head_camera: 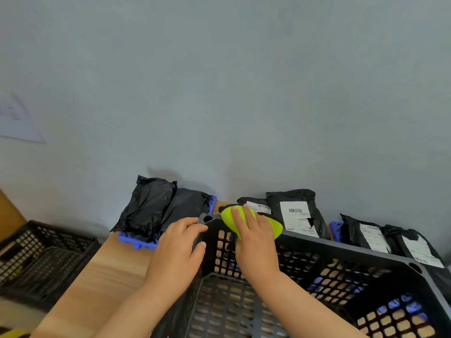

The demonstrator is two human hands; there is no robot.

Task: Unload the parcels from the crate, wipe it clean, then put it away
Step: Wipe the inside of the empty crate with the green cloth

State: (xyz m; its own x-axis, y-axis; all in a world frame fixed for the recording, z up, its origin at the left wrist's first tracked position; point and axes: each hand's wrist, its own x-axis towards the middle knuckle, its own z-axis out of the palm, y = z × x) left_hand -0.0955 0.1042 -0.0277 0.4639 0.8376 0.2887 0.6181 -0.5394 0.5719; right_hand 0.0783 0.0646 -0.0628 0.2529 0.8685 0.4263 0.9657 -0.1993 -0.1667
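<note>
crate [341, 250] corner gripped by left hand [175, 250], right hand [253, 242] pressing cloth [274, 226] on rim.

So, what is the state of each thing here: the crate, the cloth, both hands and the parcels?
crate: upright, empty.
cloth: on the crate's far rim, under the right hand.
left hand: grips the crate's corner.
right hand: presses the cloth with fairly straight fingers.
parcels: sealed, outside the crate, behind it.
second crate: on the left, lower; contents unclear.

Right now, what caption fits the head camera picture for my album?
Right hand presses a green cloth along the black crate; left hand grips its corner.
</note>
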